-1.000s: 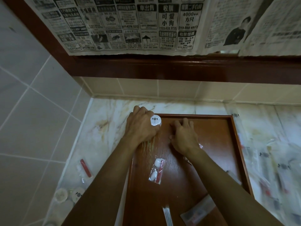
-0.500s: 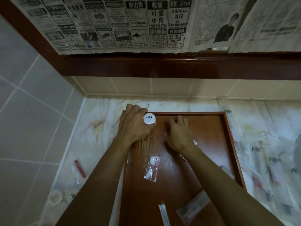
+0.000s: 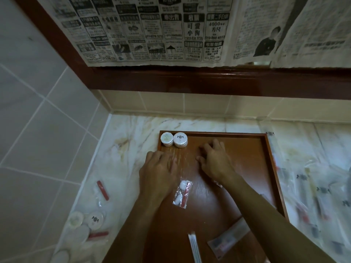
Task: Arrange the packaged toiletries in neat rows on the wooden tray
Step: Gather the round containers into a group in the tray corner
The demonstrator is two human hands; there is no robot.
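A brown wooden tray (image 3: pixel 269 154) lies on the marble counter. Two round white wrapped packets (image 3: pixel 173 139) sit side by side in its far left corner. My left hand (image 3: pixel 158 173) hovers over the tray's left edge just below them, fingers loose and holding nothing. My right hand (image 3: pixel 214 160) rests on the tray's middle with spread fingers; a bit of clear wrapper shows under its wrist. A clear sachet with white pieces and a red stick (image 3: pixel 182 194) lies between my forearms. A thin white packet (image 3: pixel 194 247) and a flat clear packet (image 3: pixel 228 238) lie near the tray's front.
Left of the tray on the counter lie a sachet with a red stick (image 3: pixel 102 190), several round white packets (image 3: pixel 86 221) and another red item (image 3: pixel 97 235). Plastic-wrapped toiletries (image 3: pixel 311 196) cover the counter at right. Tiled walls and a newspaper-covered mirror (image 3: pixel 171 31) close the corner.
My left hand has let go of the round packet and drawn back toward me, uncovering two packets in the tray's corner. My right hand stays on the tray.
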